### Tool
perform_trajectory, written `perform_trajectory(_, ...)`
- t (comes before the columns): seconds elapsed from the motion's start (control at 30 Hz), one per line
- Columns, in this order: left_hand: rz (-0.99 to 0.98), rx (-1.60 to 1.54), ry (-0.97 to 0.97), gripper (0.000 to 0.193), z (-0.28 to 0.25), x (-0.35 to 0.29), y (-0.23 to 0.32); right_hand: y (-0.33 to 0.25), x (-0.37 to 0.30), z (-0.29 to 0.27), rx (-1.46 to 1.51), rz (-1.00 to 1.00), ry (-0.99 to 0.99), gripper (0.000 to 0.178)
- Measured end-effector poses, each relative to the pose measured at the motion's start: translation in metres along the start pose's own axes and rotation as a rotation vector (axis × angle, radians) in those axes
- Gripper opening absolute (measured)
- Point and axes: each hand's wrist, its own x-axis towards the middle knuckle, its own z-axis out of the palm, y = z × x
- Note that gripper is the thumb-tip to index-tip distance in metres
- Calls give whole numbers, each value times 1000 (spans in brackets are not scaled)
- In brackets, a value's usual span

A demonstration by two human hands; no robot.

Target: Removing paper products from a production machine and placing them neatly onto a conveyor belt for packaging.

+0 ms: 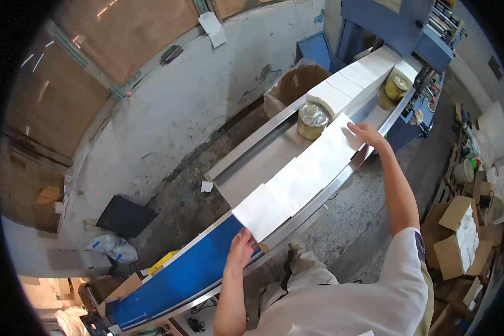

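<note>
A long row of white folded paper (302,176), most likely napkins or tissues, lies along the metal chute, its lower end reaching the blue belt. My left hand (241,250) is at the lower end, fingertips against the end face and partly hidden. At the upper end my right hand (368,137) grips the paper, thumb on top and the other fingers down its far side. Just beyond the row stands a round, tape-wrapped weight (312,120) with a clear shiny top. Further up, more white paper (353,81) runs toward the blue machine.
The blue conveyor belt (179,277) slopes to the lower left. A second round weight (396,87) sits by the blue machine (375,28). Behind the chute is a lined carton (297,84). An open cardboard box (451,241) with white paper stands at my right.
</note>
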Motion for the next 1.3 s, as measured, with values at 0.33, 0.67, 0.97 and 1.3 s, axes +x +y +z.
perform_trajectory(0.33, 225, -127, 310, 55, -71, -108, 14, -142, -146, 121, 296, -612, 238, 39)
perform_trajectory(0.67, 565, -303, 212, 59, -193, -330, -30, -258, -381, 486, 889, 180, -1298, 76)
perform_trajectory(0.97, 637, -106, 622, 53, -257, -523, -65, -320, -556, 609, 221, -467, -1453, 94)
perform_trajectory(1.3, 706, -609, 1284, 36, -359, -593, -181, -457, -594, 864, 523, -293, -1403, 52)
